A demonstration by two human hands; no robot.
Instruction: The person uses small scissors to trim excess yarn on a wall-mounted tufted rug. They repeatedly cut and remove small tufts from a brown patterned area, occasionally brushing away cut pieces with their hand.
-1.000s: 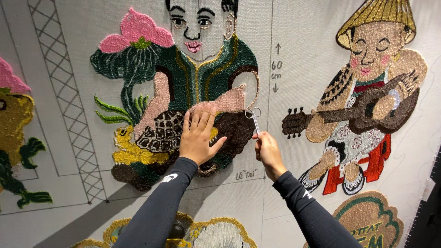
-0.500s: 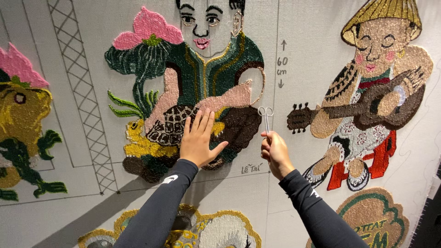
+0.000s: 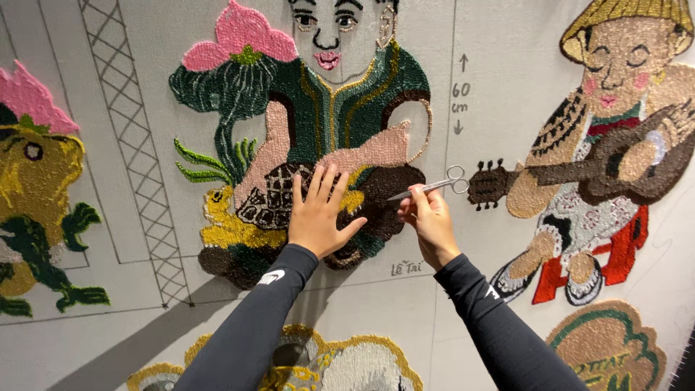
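Note:
A tufted picture of a seated figure in a green top (image 3: 318,145), with a pink flower and a turtle, is worked into a grey cloth (image 3: 470,304) stretched upright in front of me. My left hand (image 3: 317,213) lies flat on the figure's lower part, fingers spread over the turtle and the brown patch. My right hand (image 3: 427,217) pinches small silver scissors (image 3: 431,187), held sideways with the blades pointing left at the brown patch and the handle rings to the right. Both arms wear dark long sleeves.
To the right is a tufted figure in a cone hat playing a guitar (image 3: 615,145). A yellow frog with a pink flower (image 3: 36,195) sits at the left, beside a drawn lattice strip (image 3: 134,145). More tufted shapes (image 3: 347,366) lie along the bottom edge.
The scissors have turned from upright to sideways, blades now pointing left toward the brown patch. My left hand stays pressed flat on the figure. The view has shifted slightly.

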